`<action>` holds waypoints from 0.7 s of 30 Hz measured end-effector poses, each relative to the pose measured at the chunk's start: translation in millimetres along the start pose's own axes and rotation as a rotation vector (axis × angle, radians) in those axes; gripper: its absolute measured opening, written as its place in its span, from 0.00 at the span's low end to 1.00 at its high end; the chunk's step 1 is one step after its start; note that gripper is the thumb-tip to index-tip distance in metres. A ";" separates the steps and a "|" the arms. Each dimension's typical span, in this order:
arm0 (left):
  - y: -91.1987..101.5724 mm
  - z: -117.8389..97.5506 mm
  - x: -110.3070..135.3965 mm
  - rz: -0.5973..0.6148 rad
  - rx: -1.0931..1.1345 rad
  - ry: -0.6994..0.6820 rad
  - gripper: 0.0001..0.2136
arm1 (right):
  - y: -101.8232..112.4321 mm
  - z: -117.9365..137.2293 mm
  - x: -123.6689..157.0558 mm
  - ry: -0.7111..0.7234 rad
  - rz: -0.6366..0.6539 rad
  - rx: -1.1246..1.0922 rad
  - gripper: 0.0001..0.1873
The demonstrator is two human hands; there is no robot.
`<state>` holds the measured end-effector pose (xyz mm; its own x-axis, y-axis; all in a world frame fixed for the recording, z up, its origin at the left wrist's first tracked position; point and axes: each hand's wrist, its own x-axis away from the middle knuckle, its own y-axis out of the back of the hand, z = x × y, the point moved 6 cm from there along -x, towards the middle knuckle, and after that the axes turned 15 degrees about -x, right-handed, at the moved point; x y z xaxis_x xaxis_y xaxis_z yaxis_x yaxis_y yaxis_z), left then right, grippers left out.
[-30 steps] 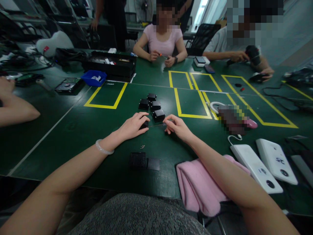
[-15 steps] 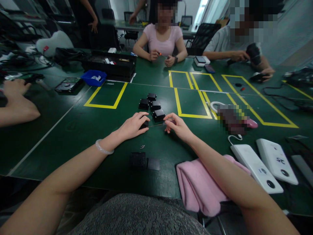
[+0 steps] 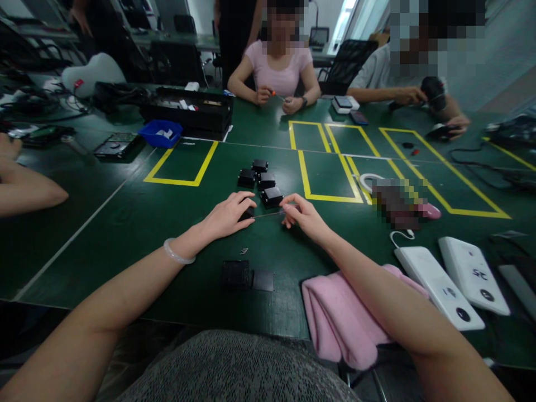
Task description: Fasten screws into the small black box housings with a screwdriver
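Under the curled fingers of my left hand [image 3: 228, 216] is a small black box [image 3: 248, 213], held against the table and partly hidden. My right hand [image 3: 302, 215] pinches the handle of a thin screwdriver [image 3: 268, 215]. Its shaft points left, and the tip reaches the side of the held box. Just beyond my hands several similar black boxes [image 3: 272, 196] sit in a cluster. Nearer to me lie a few tiny screws [image 3: 244, 251], an open black case [image 3: 235, 274] and a flat dark cover [image 3: 263, 280] beside it.
A pink cloth [image 3: 335, 312] lies under my right forearm, with white power banks [image 3: 439, 287] to its right. Farther off are a blue tray [image 3: 161, 134], a long black bin [image 3: 188, 114] and yellow tape outlines [image 3: 330, 198]. Co-workers sit across and at the left.
My hands, the box and the screwdriver stay nearly where they were. A co-worker's arm at the left edge has drawn back slightly, and people standing in the background have shifted.
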<state>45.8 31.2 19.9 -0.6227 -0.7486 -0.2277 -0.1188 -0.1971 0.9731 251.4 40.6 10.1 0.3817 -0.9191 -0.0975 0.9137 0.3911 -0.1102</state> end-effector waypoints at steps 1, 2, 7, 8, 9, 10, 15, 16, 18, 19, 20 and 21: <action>-0.2 0.2 0.0 0.002 0.004 0.003 0.16 | -0.2 -0.5 -0.2 -0.008 0.005 0.008 0.20; -0.3 0.2 0.0 0.006 0.008 0.006 0.16 | -0.5 -0.6 -0.2 -0.011 0.008 0.014 0.20; -0.4 0.0 -0.1 0.009 0.007 0.008 0.16 | -0.9 4.0 0.9 0.021 0.002 0.015 0.18; -0.4 0.0 -0.1 0.008 0.006 0.005 0.15 | -0.8 4.5 1.2 0.023 0.001 0.017 0.18; -0.3 0.1 -0.1 0.007 0.007 0.003 0.15 | -0.7 4.5 1.4 0.022 0.001 0.020 0.18; -0.3 0.2 -0.1 0.004 0.008 0.001 0.15 | -0.5 4.3 1.6 0.020 0.002 0.022 0.18; -0.3 0.8 0.1 -0.008 0.011 0.001 0.15 | 0.5 2.8 1.3 0.023 0.010 0.041 0.17; -0.5 0.8 0.1 -0.007 0.010 0.003 0.15 | 0.4 3.1 1.1 0.030 0.014 0.043 0.17; -0.8 0.6 0.1 -0.005 0.009 0.006 0.15 | 0.1 3.9 0.7 0.040 0.018 0.044 0.18; -1.0 0.6 0.0 -0.003 0.010 0.006 0.15 | 0.1 4.1 0.5 0.042 0.017 0.044 0.18; -1.1 0.5 0.0 -0.002 0.011 0.006 0.15 | 0.2 4.2 0.3 0.042 0.014 0.041 0.18; -1.3 0.5 -0.1 -0.001 0.013 0.005 0.15 | 0.4 3.8 0.1 0.037 0.010 0.036 0.18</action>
<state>45.6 31.9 18.7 -0.6189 -0.7514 -0.2289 -0.1299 -0.1895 0.9733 252.3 40.4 13.8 0.3863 -0.9124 -0.1354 0.9144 0.3980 -0.0735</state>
